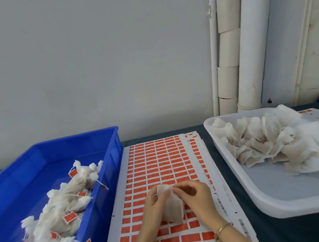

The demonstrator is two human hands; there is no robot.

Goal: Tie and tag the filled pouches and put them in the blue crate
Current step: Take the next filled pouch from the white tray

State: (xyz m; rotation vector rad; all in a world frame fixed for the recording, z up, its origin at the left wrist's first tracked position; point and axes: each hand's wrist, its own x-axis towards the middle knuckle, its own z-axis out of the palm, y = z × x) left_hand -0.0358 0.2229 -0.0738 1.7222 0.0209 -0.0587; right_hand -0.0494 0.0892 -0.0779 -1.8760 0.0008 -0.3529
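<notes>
Left hand [152, 204] and right hand [197, 194] pinch the pouch [173, 207] at its neck. Its long axis runs front-to-back over the sheet [155, 161], neck toward the table's [268, 232] far edge.

We see soft, even, fairly bright light; shadows are faint. A dull sheen lies on the inner wall of the blue crate [76, 136]. The wide lens bends the pipe [253, 39] near the edge. The left hand [154, 204], right hand [197, 194] and the pouch [172, 205] they hold look slightly blurred.
</notes>
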